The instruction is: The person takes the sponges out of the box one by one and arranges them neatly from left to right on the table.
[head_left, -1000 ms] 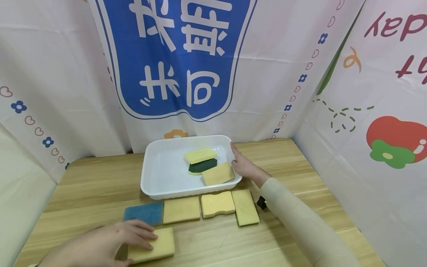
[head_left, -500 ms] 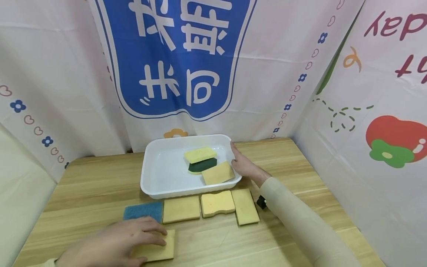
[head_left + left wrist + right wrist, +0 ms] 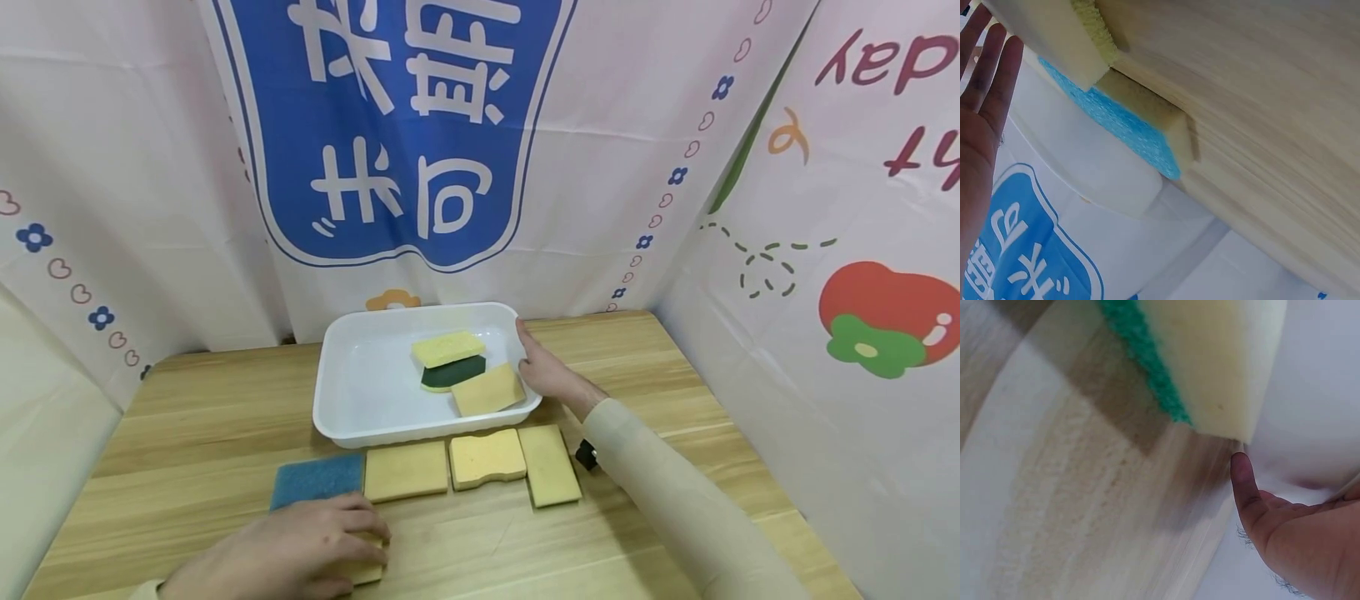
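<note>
My left hand (image 3: 315, 546) lies over the nearest yellow sponge (image 3: 367, 572) in the head view. Its fingers reach across to the sponge's right end and cover most of it. From the left wrist, the fingers (image 3: 1007, 75) look nearly straight above this sponge (image 3: 1054, 37), which has its yellow scrub side down; the thumb is hidden there. Farther off, my right hand (image 3: 551, 372) holds the right rim of a white tray (image 3: 352, 429), one finger stretched along the edge. Inside the tray are a light yellow sponge (image 3: 448, 348), a dark green scrub sponge (image 3: 453, 372) and a beige sponge (image 3: 489, 390).
A row before the tray holds a blue-topped sponge (image 3: 317, 477), a beige sponge (image 3: 407, 471), a wavy-edged sponge (image 3: 487, 458) and a flat yellow sponge (image 3: 550, 465). A small black object (image 3: 587, 454) sits beside the right sleeve. Printed cloth (image 3: 600, 167) hangs behind the wooden table (image 3: 225, 400).
My left hand has slid right across the near sponge, its fingertips now at the right end. That sponge has shifted slightly left. My right hand and the tray have stayed put.
</note>
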